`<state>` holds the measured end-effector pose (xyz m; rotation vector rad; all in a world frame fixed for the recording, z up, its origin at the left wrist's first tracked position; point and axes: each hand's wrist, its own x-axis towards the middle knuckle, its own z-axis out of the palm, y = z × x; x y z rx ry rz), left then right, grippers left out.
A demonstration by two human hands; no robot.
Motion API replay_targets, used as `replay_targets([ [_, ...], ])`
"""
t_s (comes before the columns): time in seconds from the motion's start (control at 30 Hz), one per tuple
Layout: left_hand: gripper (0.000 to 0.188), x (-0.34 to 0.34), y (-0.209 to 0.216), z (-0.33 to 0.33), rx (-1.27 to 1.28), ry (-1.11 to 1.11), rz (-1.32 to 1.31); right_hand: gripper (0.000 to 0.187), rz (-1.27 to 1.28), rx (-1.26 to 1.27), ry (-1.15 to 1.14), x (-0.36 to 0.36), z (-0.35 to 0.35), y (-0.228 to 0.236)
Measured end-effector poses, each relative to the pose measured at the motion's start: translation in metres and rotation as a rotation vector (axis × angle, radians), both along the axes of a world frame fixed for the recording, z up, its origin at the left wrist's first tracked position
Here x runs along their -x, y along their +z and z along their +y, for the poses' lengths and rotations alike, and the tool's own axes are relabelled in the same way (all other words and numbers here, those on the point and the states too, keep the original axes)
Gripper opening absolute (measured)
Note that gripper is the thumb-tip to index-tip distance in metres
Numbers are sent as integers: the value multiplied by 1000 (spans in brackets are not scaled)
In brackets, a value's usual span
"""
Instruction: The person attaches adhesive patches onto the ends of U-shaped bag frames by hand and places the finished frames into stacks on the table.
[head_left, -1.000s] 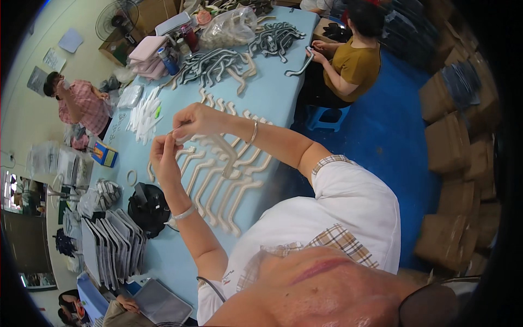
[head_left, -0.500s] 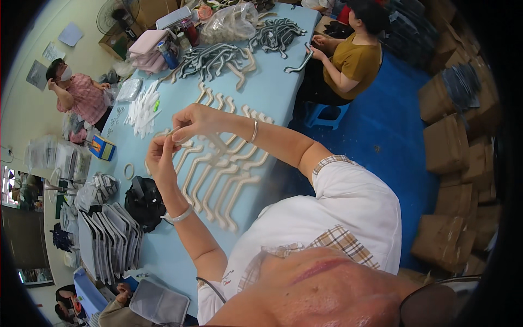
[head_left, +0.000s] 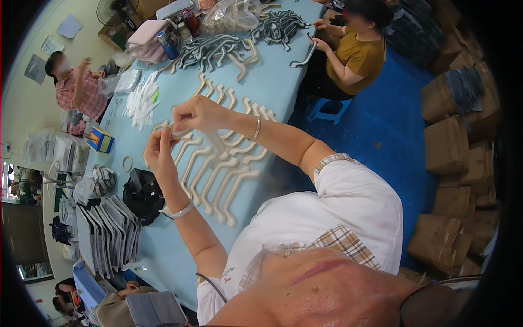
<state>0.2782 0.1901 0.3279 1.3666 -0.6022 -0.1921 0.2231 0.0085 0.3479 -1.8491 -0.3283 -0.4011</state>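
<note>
My left hand (head_left: 159,151) and my right hand (head_left: 197,114) meet above the blue table (head_left: 163,240), fingertips pinched close together. Whatever lies between the fingers is mostly covered; a small pale piece shows there, too hidden to name. A blurred whitish band (head_left: 217,143) slants down below my right hand. Under and beyond both hands, beige bent handle-shaped pieces (head_left: 235,188) lie in rows. Left of the rows is a heap of white strips (head_left: 140,106) with a bright green item (head_left: 156,97) on it.
Grey bent pieces (head_left: 210,52) are piled at the far side beside a clear bag (head_left: 231,16). A co-worker in a mustard shirt (head_left: 357,57) holds one grey piece. Another person (head_left: 81,87) stands at left. A black bag (head_left: 143,196), tape roll (head_left: 127,163) and stacked panels (head_left: 109,234) sit nearby.
My hands stay pinched together, with only slight finger movement. The person at left has brought a raised hand away from the head. The seated co-worker's hands have shifted around the grey piece.
</note>
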Motion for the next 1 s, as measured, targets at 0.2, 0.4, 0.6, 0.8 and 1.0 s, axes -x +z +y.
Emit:
replay_targets([
  [0.2,14,0,5,-4,-68,115,-147,14,65,-74,70,-10,2,-1],
  [0.4,15,0,9,-12,-10,45,-33,17,17,-23,102,-20,-11,-8],
  [0.6,20,-3,13,2,2,105,-25,16,212,-79,174,-24,4,0],
  [0.8,21,0,10,11,8,124,-21,20,141,-43,196,-37,7,0],
  [1.0,22,22,-12,33,105,284,-3,15,40,-246,54,-59,-26,-10],
])
